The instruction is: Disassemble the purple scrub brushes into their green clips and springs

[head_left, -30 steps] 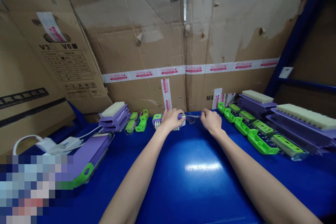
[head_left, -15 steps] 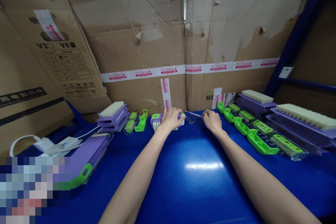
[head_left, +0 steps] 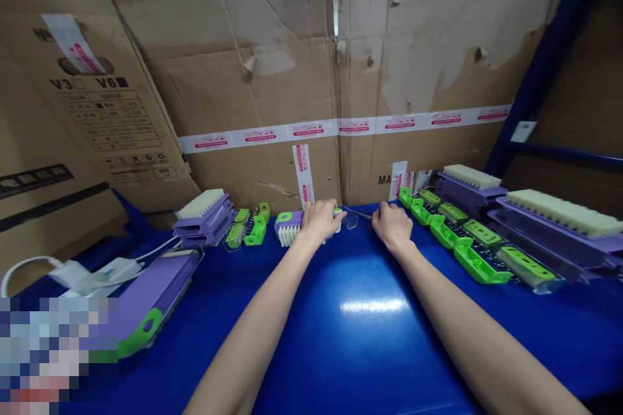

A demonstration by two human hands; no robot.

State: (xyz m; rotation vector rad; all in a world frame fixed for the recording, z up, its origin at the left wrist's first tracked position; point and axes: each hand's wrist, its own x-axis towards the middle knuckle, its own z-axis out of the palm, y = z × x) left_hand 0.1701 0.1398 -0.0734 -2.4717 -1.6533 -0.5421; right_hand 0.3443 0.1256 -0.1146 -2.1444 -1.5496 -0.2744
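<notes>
On the blue tabletop (head_left: 311, 337), near its back edge, my left hand (head_left: 318, 222) is closed over a purple and green brush (head_left: 288, 232) with white bristles, which lies on its side. My fingers and palm cover its middle. A small clear plastic piece (head_left: 349, 220) sits at the brush's right end. My right hand (head_left: 392, 225), fingers wrapped in a fist, grips a thin metal tool (head_left: 361, 213). Its shaft points left toward the clear piece and the brush; whether the tip touches them I cannot tell.
Green covers (head_left: 479, 262), clear-cased green parts (head_left: 528, 264) and purple blocks with cream bristles (head_left: 564, 213) line the right side. Similar pieces (head_left: 202, 217), a purple and green part (head_left: 150, 292) and white plugs with cables (head_left: 104, 272) are at left. Cardboard (head_left: 253, 84) stands behind.
The whole view has shifted slightly. Both hands keep their grips near the back edge, and the right fist looks turned a little, with the metal tool still pointing left.
</notes>
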